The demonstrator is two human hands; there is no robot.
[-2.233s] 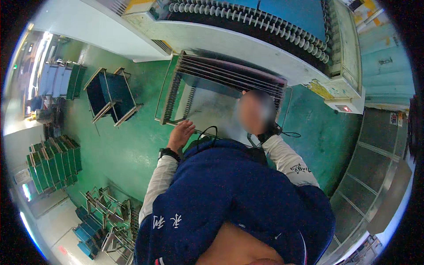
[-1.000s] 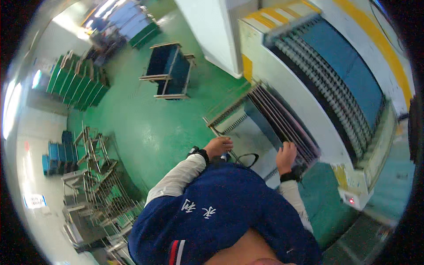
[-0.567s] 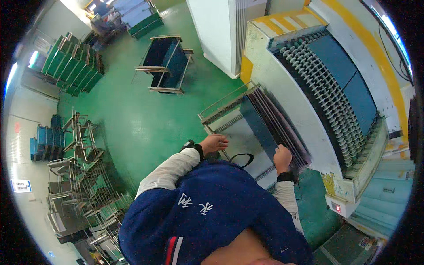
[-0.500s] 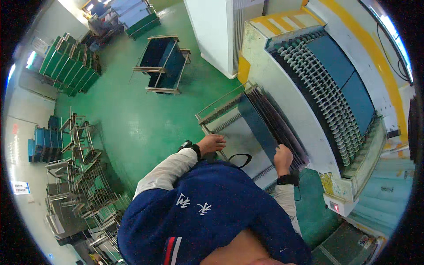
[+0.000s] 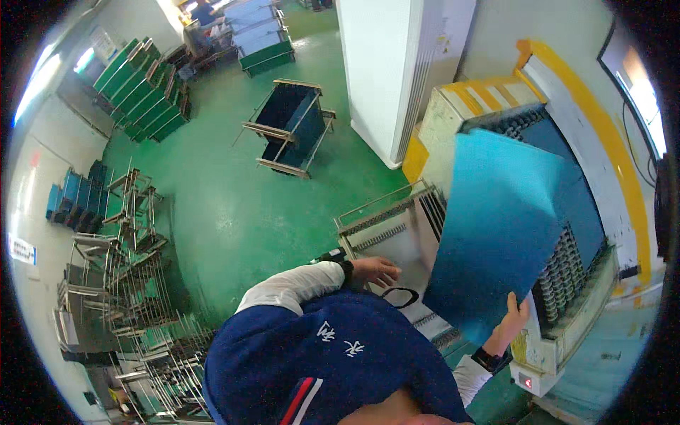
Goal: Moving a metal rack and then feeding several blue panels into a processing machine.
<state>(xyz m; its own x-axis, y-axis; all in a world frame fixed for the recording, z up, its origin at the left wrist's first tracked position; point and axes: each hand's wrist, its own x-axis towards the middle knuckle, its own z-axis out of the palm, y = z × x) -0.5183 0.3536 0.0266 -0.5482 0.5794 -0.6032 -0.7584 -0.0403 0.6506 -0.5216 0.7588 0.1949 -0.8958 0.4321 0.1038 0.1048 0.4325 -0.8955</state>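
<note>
My right hand (image 5: 508, 324) pinches the near edge of a large, flat, bright blue panel (image 5: 492, 227), fingers and thumb closed on it. The panel is tilted, over the right part of the slotted metal rack (image 5: 379, 227) and the near side of the roller conveyor (image 5: 563, 265). It hides much of both. Over the rack's near left part is my left hand (image 5: 377, 272), empty, its fingers apart and slightly bent. Several thin panels (image 5: 431, 216) stand on edge in the rack beside the held one. A black loop (image 5: 404, 297) lies near my left hand.
More blue panels (image 5: 584, 188) lie on the conveyor past its rollers. A tall white cabinet (image 5: 382, 78) stands beyond the rack. A wheeled-looking frame with dark panels (image 5: 297, 127) sits on the green floor; metal racks (image 5: 134, 248) and green bins (image 5: 145, 92) stand left.
My right hand has lifted the blue panel out of the rack and moved it right, toward the conveyor. My left hand remains over the rack's near left side. The view has shifted.
</note>
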